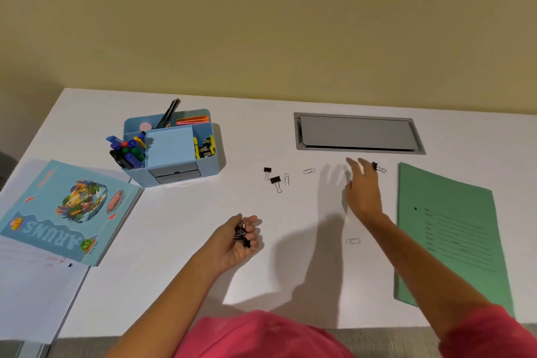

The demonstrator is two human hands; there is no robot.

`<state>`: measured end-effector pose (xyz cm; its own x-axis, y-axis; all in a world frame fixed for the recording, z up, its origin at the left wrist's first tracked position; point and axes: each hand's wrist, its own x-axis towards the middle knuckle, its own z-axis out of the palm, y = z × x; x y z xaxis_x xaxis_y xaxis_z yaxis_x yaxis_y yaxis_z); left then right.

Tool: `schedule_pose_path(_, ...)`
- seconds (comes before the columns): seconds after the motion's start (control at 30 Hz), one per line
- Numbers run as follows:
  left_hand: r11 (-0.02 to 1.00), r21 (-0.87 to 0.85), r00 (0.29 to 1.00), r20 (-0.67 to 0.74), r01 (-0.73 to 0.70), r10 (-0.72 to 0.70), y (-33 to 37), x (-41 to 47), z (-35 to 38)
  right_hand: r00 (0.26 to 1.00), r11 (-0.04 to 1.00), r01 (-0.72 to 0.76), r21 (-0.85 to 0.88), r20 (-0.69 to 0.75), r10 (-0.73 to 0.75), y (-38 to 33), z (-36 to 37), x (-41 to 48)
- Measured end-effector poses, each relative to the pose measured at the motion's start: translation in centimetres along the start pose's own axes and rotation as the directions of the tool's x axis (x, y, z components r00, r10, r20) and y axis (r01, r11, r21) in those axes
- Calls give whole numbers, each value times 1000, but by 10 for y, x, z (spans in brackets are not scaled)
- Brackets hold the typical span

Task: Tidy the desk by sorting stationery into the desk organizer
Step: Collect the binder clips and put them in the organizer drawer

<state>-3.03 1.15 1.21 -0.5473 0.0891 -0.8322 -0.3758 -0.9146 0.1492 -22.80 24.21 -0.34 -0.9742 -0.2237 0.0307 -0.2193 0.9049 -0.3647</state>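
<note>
Organizer (208,167) with markers (128,152), sticky notes (170,148), binder clips (205,147)

1. binder clips (241,232) in left hand (236,237): partly hidden by fingers, count unclear.
2. right hand (363,192): fingertips blurred; contact with black clip (374,166) beyond them unclear.
3. green folder (450,235) right of it: print too small.

You had bare desk (174,241) between you and the organizer (171,154). Two binder clips (275,179) and a paper clip (286,179) lay just right of that way; the book (66,212) closed the left, the green folder (447,235) the right.
</note>
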Motion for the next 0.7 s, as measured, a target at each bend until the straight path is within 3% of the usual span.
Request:
schedule_pose_path(0.13, 998, 64, 1000, -14, -9, 10, -6, 19, 30, 978, 984, -169, -55, 117, 174, 47, -12, 42)
schedule_pose_path(0.3, 995, 95, 999, -32, -13, 16, -14, 35, 49, 970, 980, -56, -190, 222, 98, 79, -7, 61)
schedule_pose_path(0.53, 996, 90, 998, -55, -14, 19, -21, 50, 69, 991, 996, -40, -80, 127, 50, 99, 1, 65)
schedule_pose_path(0.63, 996, 89, 999, -33, -13, 16, -27, 51, 78, 1000, 998, 11, -69, 12, -10, 99, -3, 63)
schedule_pose_path(0.7, 996, 89, 1000, -19, -19, 21, -31, 52, 83, 997, 998, 36, 43, -64, -33, 87, -8, 56)
